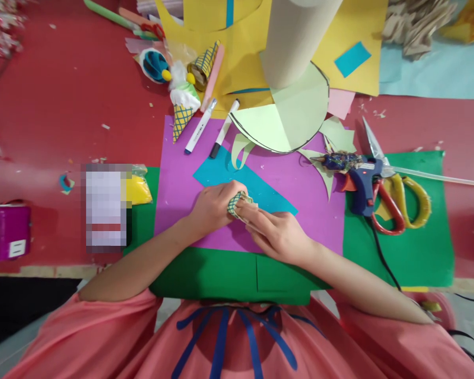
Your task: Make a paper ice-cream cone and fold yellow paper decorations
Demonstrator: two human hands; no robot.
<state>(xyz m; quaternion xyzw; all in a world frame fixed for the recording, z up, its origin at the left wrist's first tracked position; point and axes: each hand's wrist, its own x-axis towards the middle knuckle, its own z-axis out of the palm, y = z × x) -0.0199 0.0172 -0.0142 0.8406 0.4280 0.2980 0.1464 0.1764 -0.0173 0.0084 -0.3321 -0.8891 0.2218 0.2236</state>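
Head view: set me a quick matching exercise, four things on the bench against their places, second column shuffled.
1. small rolled paper piece with blue check lines
2. dark blue plastic glue gun
3. bright blue paper strip
4. yellow paper cone with blue lattice lines

A. flat on the purple paper sheet, partly hidden
B. at that sheet's far left corner
C. gripped by the left hand, right hand at its end
D. on the right, clear stick in its back

Pairs: 1-C, 2-D, 3-A, 4-B

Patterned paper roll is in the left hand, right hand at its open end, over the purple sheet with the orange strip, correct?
The strip is blue, not orange, per the head view; left hand, right hand, roll and purple sheet are as you said.
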